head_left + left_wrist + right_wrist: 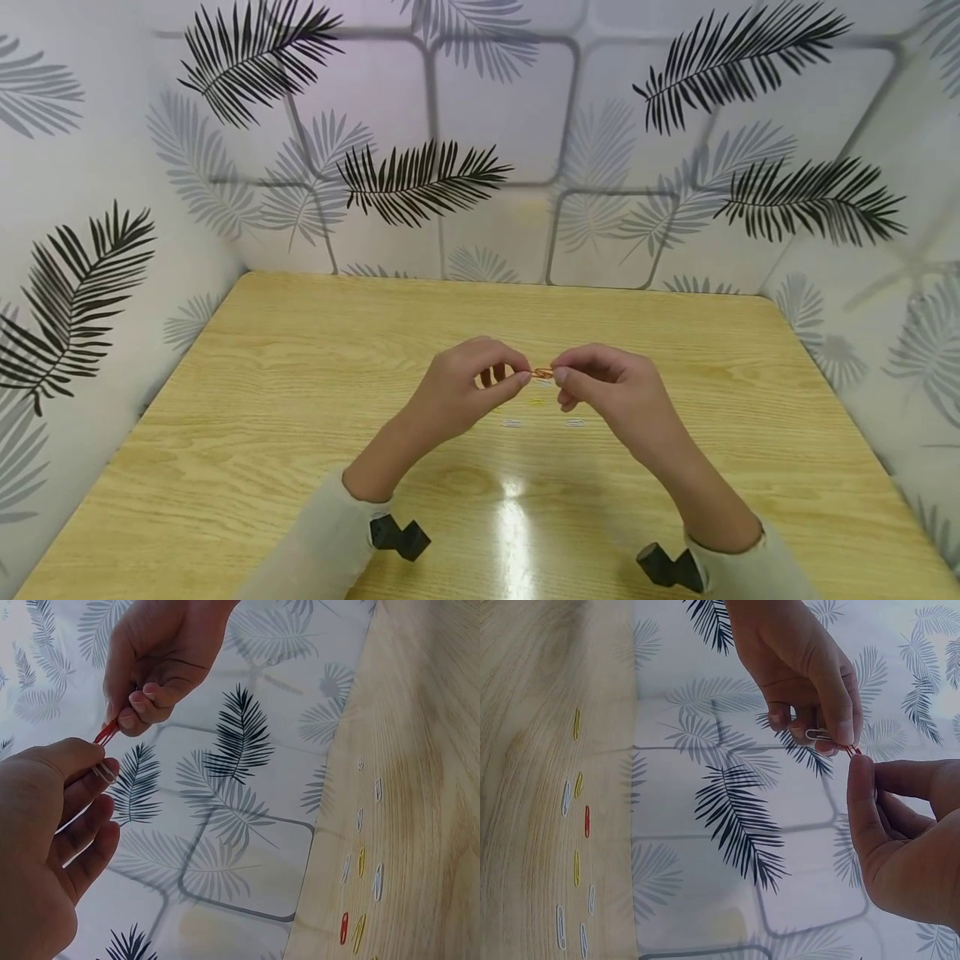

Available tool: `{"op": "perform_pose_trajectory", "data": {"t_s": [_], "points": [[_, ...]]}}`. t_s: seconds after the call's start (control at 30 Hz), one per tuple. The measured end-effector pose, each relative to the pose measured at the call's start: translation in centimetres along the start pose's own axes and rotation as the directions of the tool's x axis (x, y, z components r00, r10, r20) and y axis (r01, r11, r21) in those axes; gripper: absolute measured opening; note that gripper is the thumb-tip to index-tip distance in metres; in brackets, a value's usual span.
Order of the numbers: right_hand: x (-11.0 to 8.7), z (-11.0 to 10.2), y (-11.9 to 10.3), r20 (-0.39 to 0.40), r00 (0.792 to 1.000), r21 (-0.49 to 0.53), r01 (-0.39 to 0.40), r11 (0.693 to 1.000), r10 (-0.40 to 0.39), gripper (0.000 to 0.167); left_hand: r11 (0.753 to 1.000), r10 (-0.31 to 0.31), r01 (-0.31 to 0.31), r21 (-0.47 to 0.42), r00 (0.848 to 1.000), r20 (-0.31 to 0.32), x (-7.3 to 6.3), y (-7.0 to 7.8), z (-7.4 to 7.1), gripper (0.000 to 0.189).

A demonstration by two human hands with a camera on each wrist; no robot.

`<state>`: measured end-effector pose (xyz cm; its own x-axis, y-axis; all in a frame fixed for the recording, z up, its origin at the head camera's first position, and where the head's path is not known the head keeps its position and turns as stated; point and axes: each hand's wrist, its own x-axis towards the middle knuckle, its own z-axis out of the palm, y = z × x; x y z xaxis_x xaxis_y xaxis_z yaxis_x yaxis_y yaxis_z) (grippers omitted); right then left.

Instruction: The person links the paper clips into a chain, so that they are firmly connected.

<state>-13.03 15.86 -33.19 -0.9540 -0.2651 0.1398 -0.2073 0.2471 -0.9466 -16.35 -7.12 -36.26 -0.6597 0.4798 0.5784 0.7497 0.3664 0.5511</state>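
My left hand (461,387) and right hand (626,400) meet fingertip to fingertip above the table. Between them is a red paper clip (542,373), pinched at its far end by the right thumb and fingers. The left thumb and forefinger pinch its other end, together with a white paper clip (819,735) that sticks out behind the left fingertips, seen in the right wrist view. The left fingers hide where the two clips meet, so I cannot tell whether they are linked. The left hand's other fingers curl loosely.
Loose paper clips lie on the wooden table (300,400) below the hands: a red clip (587,822), several white ones such as this white clip (378,881), and several yellow ones such as this yellow clip (361,861). A leaf-patterned wall (495,108) stands behind the table.
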Motion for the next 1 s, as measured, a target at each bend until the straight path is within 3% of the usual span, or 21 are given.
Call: {"op": "perform_pose_trajectory", "data": {"t_s": [0.2,0.37,0.7,0.87,1.0], "points": [[-0.1,-0.3,-0.2,-0.008,1.000,0.003,0.008,1.000,-0.008,0.022,0.999,-0.042,0.042,-0.031,0.999,-0.005,-0.1,-0.1,-0.1,0.006],[-0.2,-0.8,-0.2,-0.027,1.000,-0.010,0.012,1.000,-0.012,0.023,0.987,-0.121,0.124,-0.107,0.992,0.036,-0.1,-0.4,0.0,0.009],[-0.3,-1.0,-0.4,-0.004,1.000,-0.002,0.012,1.000,-0.012,0.025,0.915,-0.258,0.298,-0.272,0.950,0.174,-0.1,-1.2,0.5,0.015],[-0.2,-0.8,-0.3,0.022,0.999,0.008,0.034,0.999,-0.034,0.022,0.869,-0.263,0.336,-0.364,0.935,0.236,-0.2,-1.3,0.9,0.019],[-0.2,-0.5,-0.3,0.041,0.999,-0.008,0.034,0.999,-0.033,0.018,0.846,-0.250,0.341,-0.410,0.932,0.261,-0.2,-0.8,1.2,0.023]]}}
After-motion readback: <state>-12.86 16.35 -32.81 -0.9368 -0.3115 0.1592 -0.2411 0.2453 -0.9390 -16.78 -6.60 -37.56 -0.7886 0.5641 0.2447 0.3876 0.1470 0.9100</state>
